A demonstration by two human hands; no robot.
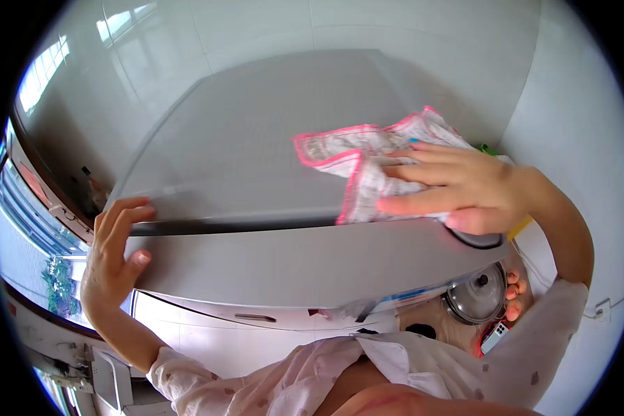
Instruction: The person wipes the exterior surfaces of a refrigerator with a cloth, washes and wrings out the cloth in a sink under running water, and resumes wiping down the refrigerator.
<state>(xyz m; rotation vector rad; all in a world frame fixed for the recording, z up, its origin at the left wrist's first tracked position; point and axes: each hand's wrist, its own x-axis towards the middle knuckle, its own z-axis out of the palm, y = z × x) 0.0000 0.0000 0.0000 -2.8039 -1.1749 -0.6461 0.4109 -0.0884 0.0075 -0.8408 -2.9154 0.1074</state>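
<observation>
Pressing a white cloth [371,180] with pink edges onto the right front part of the top of a big grey fridge [256,139], with the right hand [482,184] laid over it and fingers spread. Resting the left hand [111,256] at the left front corner, well apart from the right one, with fingers bent over the edge and thumb held away from them. Looking down at a pot [475,299] with a clear lid near round orange things [512,310].

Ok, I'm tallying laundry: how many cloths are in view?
1: the pink-edged cloth, under the right hand on the grey top. Another could be hidden beneath it.
</observation>
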